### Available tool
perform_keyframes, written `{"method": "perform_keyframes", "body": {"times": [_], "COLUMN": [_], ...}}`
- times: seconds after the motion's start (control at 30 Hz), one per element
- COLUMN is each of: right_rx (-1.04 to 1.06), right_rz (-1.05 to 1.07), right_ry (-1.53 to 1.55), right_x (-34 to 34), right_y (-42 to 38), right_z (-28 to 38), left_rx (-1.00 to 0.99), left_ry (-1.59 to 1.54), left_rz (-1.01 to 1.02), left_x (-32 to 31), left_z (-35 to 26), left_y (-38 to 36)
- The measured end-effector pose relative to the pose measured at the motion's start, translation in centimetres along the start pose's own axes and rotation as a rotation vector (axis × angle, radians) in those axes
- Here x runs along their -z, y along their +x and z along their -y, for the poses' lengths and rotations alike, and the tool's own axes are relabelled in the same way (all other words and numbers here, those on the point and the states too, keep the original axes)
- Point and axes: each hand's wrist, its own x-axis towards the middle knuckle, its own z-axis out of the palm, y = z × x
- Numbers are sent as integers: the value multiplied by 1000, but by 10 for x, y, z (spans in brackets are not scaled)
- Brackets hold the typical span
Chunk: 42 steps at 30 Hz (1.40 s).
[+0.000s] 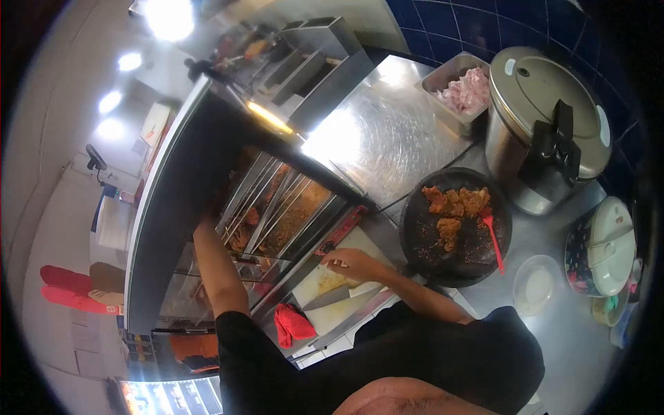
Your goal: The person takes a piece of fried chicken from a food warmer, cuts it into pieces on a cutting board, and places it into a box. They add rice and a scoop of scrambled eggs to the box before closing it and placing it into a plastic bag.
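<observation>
My left forearm reaches into the glass-fronted food case [273, 280]. Past the wrist, my left hand [202, 227] is hidden behind the dark frame, so its fingers do not show. Inside, browned fried pieces [294, 214] lie behind metal bars. My right hand [351, 264] hovers above a cutting board [325, 282] with its fingers curled; whether something small is in them I cannot make out. Just beyond those fingers lies a red and black object [344, 230]. A knife [339, 296] with a white handle rests on the board, and a red cloth [292, 325] lies at its corner.
On the steel counter, a black round pan [443, 266] holds fried pieces [453, 200] and a red utensil [492, 238]. Behind it are a large lidded cooker [536, 90] and a metal tub of pale pink slices [467, 90]. A clear bowl [534, 285] and patterned pot [600, 242] stand right.
</observation>
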Motion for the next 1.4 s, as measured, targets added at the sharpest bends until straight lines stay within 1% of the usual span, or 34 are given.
{"method": "perform_keyframes", "body": {"times": [0.07, 0.13, 0.27, 0.33, 0.47, 0.57, 0.63, 0.77, 0.83, 0.93, 1.0, 1.03, 1.07, 1.1, 1.13, 1.17, 1.23, 1.27, 1.3, 1.37, 1.4], "right_rx": [42, 6, -1, 8, 9, -57, 12, -12, 9, -60, -73, -77, -79, -99, -121, -125, -152, -158, -157, -203, -203], "right_rz": [-11, 16, 59, 48, 98, 140, 71, 105, 94, 137, 149, 139, 172, 166, 162, 199, 183, 206, 224, 227, 226], "right_ry": [-20, -21, -30, 1, 29, 4, -2, 17, 20, 44, 32, 26, 27, 44, 59, 56, 42, 5, -3, 36, 28], "right_x": [-3, -4, -8, -12, -8, -6, -7, -9, -12, -10, -12, -14, -14, -14, -14, -15, -14, -15, -16, -18, -19], "right_y": [2, 2, 8, 11, 10, 8, 8, 8, 9, 7, 5, 3, 2, 2, 1, 0, 0, 1, 1, -1, -3], "right_z": [-4, -2, -4, -7, 4, 8, 10, 9, 9, 24, 19, 15, 12, 9, 7, 9, 18, 13, 14, 17, 15], "left_rx": [-5, -7, 0, -18, -41, -52, -63, -78, -92, -120, -192, -260, -228, -182, -133, -344, -544, -518, -508, -494, -550], "left_ry": [-1, 2, 0, -3, 0, 0, 2, 1, 4, 22, 114, 200, 202, 46, -111, -158, -109, -106, -69, -37, -66], "left_rz": [-2, 1, -5, -12, -41, -49, -47, -42, -43, -53, -140, -258, -250, -262, -276, -639, -947, -947, -989, -1035, -1129], "left_x": [1, -1, -6, -8, -13, -16, -18, -20, -19, -19, -24, -22, -20, 3, 14, -14, -14, -13, -10, -7, -8], "left_z": [0, 3, 8, 3, -7, -16, -21, -21, -21, -22, -22, -23, -26, -43, -49, -35, -34, -37, -42, -43, -45], "left_y": [0, -2, -10, -15, -25, -34, -40, -50, -54, -61, -69, -81, -92, -112, -127, -119, -128, -134, -139, -146, -146]}}
